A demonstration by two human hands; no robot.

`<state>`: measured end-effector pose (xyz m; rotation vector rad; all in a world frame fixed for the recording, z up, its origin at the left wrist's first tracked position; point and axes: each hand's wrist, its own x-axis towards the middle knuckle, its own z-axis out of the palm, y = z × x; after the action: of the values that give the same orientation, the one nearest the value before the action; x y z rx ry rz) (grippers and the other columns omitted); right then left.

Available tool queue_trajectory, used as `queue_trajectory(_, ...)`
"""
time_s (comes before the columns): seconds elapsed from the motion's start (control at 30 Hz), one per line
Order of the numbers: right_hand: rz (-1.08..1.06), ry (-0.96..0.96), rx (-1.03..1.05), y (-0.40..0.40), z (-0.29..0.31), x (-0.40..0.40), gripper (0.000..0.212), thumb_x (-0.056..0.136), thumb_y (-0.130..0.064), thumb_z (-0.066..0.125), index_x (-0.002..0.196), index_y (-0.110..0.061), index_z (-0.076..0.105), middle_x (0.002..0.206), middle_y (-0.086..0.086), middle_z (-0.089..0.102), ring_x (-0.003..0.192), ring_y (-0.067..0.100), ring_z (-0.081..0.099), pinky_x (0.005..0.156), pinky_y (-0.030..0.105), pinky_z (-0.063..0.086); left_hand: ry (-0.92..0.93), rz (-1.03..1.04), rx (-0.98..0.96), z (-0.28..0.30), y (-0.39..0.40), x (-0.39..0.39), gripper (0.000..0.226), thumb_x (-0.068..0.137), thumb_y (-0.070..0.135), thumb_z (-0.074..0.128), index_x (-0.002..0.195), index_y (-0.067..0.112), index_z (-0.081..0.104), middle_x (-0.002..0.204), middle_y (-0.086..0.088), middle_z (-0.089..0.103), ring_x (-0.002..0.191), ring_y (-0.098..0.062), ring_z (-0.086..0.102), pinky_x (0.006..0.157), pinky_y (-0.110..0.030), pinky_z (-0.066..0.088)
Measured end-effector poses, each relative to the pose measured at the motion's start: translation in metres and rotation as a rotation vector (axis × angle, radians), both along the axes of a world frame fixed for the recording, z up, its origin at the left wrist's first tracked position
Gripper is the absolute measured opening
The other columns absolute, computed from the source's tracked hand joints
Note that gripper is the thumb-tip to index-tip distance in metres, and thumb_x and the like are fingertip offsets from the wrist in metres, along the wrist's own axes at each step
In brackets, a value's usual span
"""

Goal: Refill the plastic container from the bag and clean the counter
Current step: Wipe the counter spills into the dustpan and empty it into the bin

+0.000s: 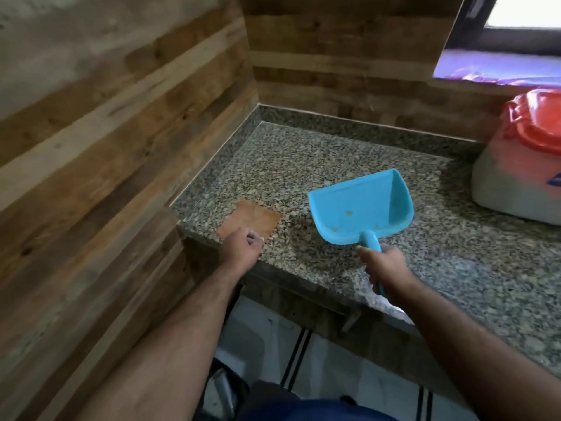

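The right hand grips the blue dustpan (a few crumbs inside), and left of the dustpan the left hand pinches an orange card.

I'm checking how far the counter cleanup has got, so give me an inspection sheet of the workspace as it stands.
Surface: speckled granite counter, a few pale specks near the dustpan.
Job's things: blue dustpan on the counter, a few crumbs inside; orange card lying flat near the counter's corner; white container with red lid at the right edge, lid on.
Clutter: nothing seen.
Grippers: left hand pinches the card's near edge; right hand grips the dustpan's handle.
Cables: nothing seen.
Surroundings: wood-plank wall, window at upper right, tiled floor below.
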<state>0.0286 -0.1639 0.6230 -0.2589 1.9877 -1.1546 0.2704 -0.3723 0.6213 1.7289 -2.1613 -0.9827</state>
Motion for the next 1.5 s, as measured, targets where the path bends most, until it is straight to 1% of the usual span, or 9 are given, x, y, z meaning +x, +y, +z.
queue_trajectory(0.1, -0.044, -0.026, 0.007, 0.0, -0.005, -0.026, 0.019, 0.101, -0.024, 0.068, 0.103, -0.006, 0.062, 0.065, 0.005, 0.045, 0.043, 0.016, 0.037, 0.045, 0.024, 0.031, -0.058, 0.026, 0.028, 0.0, -0.021, -0.021, 0.025, 0.101, 0.034, 0.07, 0.117, 0.016, 0.076, 0.088, 0.003, 0.077, 0.078, -0.015, 0.071, 0.061, -0.023, 0.048)
queue_trajectory(0.2, -0.105, -0.043, 0.012, -0.004, -0.015, -0.047, 0.021, 0.101, -0.027, 0.07, 0.103, -0.007, 0.062, 0.065, 0.006, 0.045, 0.045, 0.017, 0.038, 0.045, 0.024, 0.031, -0.21, -0.063, 0.052, -0.014, -0.047, -0.038, 0.018, 0.103, 0.029, 0.068, 0.101, 0.012, 0.069, 0.053, 0.01, 0.068, 0.058, 0.001, 0.068, 0.058, -0.014, 0.055)
queue_trajectory(0.27, -0.135, -0.032, 0.012, -0.008, -0.022, -0.056, 0.023, 0.102, -0.027, 0.07, 0.104, -0.006, 0.063, 0.066, 0.007, 0.046, 0.046, 0.017, 0.039, 0.045, 0.024, 0.032, -0.302, -0.06, 0.036, -0.042, -0.072, -0.041, 0.085, 0.086, 0.059, 0.077, 0.155, 0.017, 0.049, 0.14, -0.011, 0.07, 0.13, -0.016, 0.066, 0.111, -0.038, 0.054)
queue_trajectory(0.33, -0.18, -0.025, 0.025, -0.016, -0.029, -0.065, 0.023, 0.102, -0.026, 0.07, 0.104, -0.005, 0.063, 0.066, 0.007, 0.047, 0.045, 0.018, 0.04, 0.044, 0.025, 0.033, -0.464, -0.085, 0.052, -0.07, -0.09, -0.045, 0.122, 0.083, 0.083, 0.061, 0.173, 0.017, 0.01, 0.181, -0.009, 0.009, 0.165, -0.031, 0.017, 0.131, -0.055, 0.022)
queue_trajectory(0.43, -0.254, -0.001, 0.058, -0.026, -0.036, -0.08, 0.026, 0.099, -0.03, 0.073, 0.106, -0.006, 0.066, 0.068, 0.007, 0.054, 0.047, 0.02, 0.045, 0.046, 0.028, 0.037, -0.424, -0.112, -0.044, -0.095, -0.102, -0.058, 0.089, 0.107, 0.066, 0.034, 0.173, 0.016, 0.002, 0.182, -0.01, 0.0, 0.168, -0.031, 0.004, 0.133, -0.054, 0.011)
queue_trajectory(0.63, -0.424, 0.02, 0.069, -0.034, -0.025, -0.112, 0.023, 0.101, -0.028, 0.071, 0.106, -0.007, 0.064, 0.065, 0.007, 0.048, 0.042, 0.017, 0.04, 0.043, 0.026, 0.032, -0.094, 0.093, 0.004, -0.137, -0.192, -0.142, 0.06, 0.099, 0.062, 0.029, 0.14, 0.024, 0.052, 0.134, -0.013, 0.066, 0.117, -0.041, 0.067, 0.1, -0.059, 0.056)
queue_trajectory(0.93, -0.713, -0.021, 0.103, -0.001, -0.038, -0.124, 0.023, 0.099, -0.035, 0.073, 0.095, -0.015, 0.062, 0.065, 0.004, 0.049, 0.045, 0.018, 0.041, 0.046, 0.025, 0.031, -0.369, -0.321, -0.021, -0.1, -0.24, -0.341, 0.06, 0.113, 0.053, 0.027, 0.17, 0.033, 0.027, 0.181, -0.009, 0.008, 0.167, -0.035, 0.0, 0.13, -0.065, -0.001)
queue_trajectory(1.23, -0.93, 0.071, 0.242, 0.074, -0.043, -0.089, 0.034, 0.094, -0.045, 0.076, 0.09, -0.012, 0.068, 0.063, 0.004, 0.057, 0.053, 0.024, 0.05, 0.054, 0.033, 0.037, -0.393, -1.057, -0.126, -0.11, -0.058, -0.463, 0.063, 0.112, 0.054, 0.022, 0.172, 0.039, 0.01, 0.182, -0.003, -0.012, 0.166, -0.032, -0.017, 0.13, -0.06, -0.012)
queue_trajectory(1.5, -1.076, 0.101, 0.209, 0.141, -0.04, -0.066, 0.063, 0.092, -0.074, 0.062, 0.081, -0.012, 0.064, 0.061, 0.008, 0.052, 0.046, 0.023, 0.046, 0.046, 0.031, 0.036, -0.368, -1.509, -0.24, -0.101, 0.104, -0.417, 0.063, 0.115, 0.052, 0.012, 0.172, 0.035, -0.008, 0.178, -0.006, -0.024, 0.164, -0.032, -0.023, 0.129, -0.053, -0.019)
